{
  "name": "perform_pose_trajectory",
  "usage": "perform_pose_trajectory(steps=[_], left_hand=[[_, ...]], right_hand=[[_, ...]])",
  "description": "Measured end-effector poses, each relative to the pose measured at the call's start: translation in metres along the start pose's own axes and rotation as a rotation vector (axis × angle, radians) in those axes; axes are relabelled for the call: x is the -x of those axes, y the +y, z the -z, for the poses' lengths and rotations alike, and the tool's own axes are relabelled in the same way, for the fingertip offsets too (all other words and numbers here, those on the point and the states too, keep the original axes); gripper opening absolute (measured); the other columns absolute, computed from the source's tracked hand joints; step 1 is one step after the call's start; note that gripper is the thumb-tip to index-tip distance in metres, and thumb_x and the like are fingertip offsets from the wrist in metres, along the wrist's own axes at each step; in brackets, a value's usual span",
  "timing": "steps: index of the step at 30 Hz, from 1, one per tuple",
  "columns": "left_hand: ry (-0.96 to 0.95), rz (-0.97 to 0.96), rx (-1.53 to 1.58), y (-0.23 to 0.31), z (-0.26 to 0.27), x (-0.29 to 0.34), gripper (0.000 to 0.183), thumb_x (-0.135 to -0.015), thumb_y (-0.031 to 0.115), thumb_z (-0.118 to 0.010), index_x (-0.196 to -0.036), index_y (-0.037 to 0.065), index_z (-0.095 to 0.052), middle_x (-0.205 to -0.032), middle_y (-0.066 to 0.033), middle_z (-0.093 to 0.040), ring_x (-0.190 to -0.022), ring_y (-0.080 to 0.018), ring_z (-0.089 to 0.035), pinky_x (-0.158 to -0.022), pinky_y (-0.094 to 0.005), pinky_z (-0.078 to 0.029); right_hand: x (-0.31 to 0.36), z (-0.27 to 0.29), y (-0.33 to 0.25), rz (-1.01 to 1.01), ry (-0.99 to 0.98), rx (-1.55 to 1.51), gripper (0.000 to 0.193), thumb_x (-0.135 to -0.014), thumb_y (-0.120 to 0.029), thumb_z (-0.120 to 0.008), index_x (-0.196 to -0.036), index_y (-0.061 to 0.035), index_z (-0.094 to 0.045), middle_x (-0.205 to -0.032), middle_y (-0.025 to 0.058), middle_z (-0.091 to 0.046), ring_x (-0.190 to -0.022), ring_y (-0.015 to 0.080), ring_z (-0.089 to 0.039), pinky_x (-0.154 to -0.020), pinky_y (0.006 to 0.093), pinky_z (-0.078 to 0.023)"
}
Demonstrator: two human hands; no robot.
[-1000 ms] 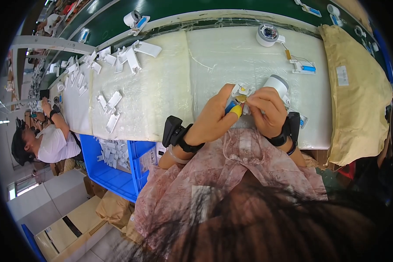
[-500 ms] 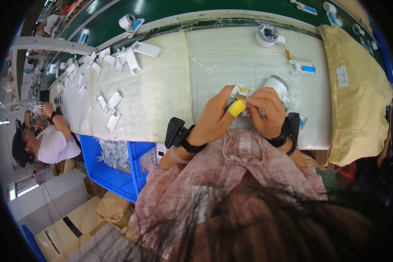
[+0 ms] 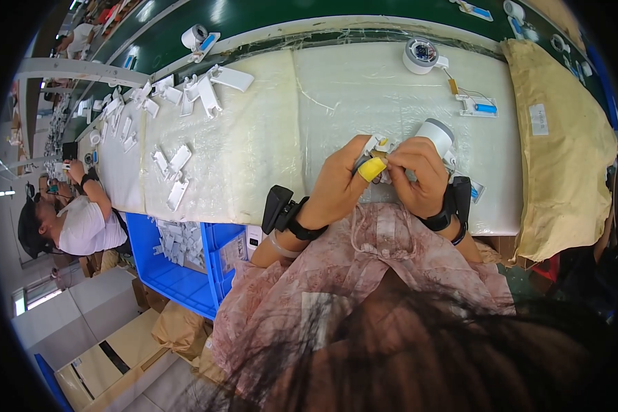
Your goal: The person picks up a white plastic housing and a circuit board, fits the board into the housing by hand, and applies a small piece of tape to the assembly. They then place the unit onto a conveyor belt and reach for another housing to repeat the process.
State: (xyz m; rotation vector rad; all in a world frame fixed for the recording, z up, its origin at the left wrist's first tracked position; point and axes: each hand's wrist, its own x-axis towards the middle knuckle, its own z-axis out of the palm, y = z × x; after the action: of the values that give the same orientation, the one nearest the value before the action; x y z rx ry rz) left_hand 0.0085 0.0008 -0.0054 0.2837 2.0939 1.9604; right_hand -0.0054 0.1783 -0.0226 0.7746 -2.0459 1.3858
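Note:
My left hand point(image 3: 338, 180) is closed round a small white plastic part point(image 3: 373, 145), with a yellow cover point(image 3: 372, 169) on its thumb. The fingers of my right hand point(image 3: 421, 173) are pinched together against that part's near side. What they pinch is too small and hidden to name. Just beyond my right hand stands a white cylindrical housing point(image 3: 434, 131) with a grey rim, partly covered by the fingers. A white piece with a blue battery point(image 3: 477, 191) lies by my right wrist.
Farther off sit an open round housing point(image 3: 419, 56) with a circuit board and a wired battery holder point(image 3: 479, 106). White plastic pieces point(image 3: 178, 159) lie at left. A blue bin point(image 3: 178, 278) stands near left, brown paper point(image 3: 559, 151) at right. A green conveyor point(image 3: 268, 15) runs behind; a co-worker point(image 3: 82, 223) sits far left.
Housings and battery pieces on the green conveyor have shifted slightly left. My hands stay almost in place, still together at the white part.

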Motion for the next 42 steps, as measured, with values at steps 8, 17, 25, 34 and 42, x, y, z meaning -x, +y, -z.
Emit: perform_pose_trajectory(steps=[8,17,25,34,42], left_hand=[[-0.002,-0.065,-0.052,0.002,-0.001,-0.001,0.024,-0.099,0.011,-0.050,-0.122,0.003,-0.055,-0.078,0.0018,-0.057,-0.065,-0.0038,-0.050,-0.056,-0.0193,-0.042],[0.018,-0.095,-0.080,0.000,-0.004,-0.001,0.023,-0.099,0.013,-0.051,-0.121,0.004,-0.055,-0.078,0.0015,-0.058,-0.065,-0.0039,-0.051,-0.056,-0.0196,-0.043],[0.032,-0.096,-0.148,-0.001,-0.006,-0.002,0.023,-0.099,0.014,-0.053,-0.119,0.002,-0.056,-0.080,0.0000,-0.058,-0.066,-0.0050,-0.052,-0.057,-0.0213,-0.044],[-0.076,-0.115,-0.191,0.003,0.006,-0.010,0.023,-0.093,0.009,-0.054,-0.114,0.000,-0.053,-0.084,-0.0126,-0.059,-0.073,-0.0252,-0.056,-0.065,-0.0322,-0.045],[-0.112,-0.034,-0.239,0.014,0.005,-0.010,0.026,-0.091,0.014,-0.056,-0.112,0.000,-0.048,-0.085,-0.0228,-0.058,-0.076,-0.0441,-0.056,-0.064,-0.0423,-0.045]], right_hand=[[-0.002,0.000,0.000,0.021,-0.017,0.011,0.028,-0.068,0.006,-0.075,-0.093,-0.0038,-0.067,-0.086,0.0079,-0.062,-0.080,0.0265,-0.059,-0.071,0.0363,-0.047],[0.004,0.000,0.002,0.042,0.002,0.071,0.029,-0.066,0.005,-0.077,-0.092,-0.0049,-0.069,-0.086,0.0070,-0.063,-0.083,0.0291,-0.059,-0.077,0.0391,-0.049],[0.006,0.001,0.003,0.029,0.015,0.074,0.029,-0.065,0.006,-0.077,-0.091,-0.0049,-0.069,-0.084,0.0067,-0.063,-0.083,0.0300,-0.059,-0.078,0.0388,-0.050],[0.002,0.001,0.000,0.041,0.011,0.110,0.022,-0.072,0.001,-0.077,-0.088,-0.0085,-0.067,-0.077,-0.0007,-0.064,-0.069,0.0160,-0.061,-0.089,0.0434,-0.045],[0.003,0.000,0.001,0.042,0.018,0.099,0.024,-0.070,0.004,-0.074,-0.090,-0.0072,-0.068,-0.076,0.0013,-0.062,-0.071,0.0180,-0.060,-0.089,0.0431,-0.046]])
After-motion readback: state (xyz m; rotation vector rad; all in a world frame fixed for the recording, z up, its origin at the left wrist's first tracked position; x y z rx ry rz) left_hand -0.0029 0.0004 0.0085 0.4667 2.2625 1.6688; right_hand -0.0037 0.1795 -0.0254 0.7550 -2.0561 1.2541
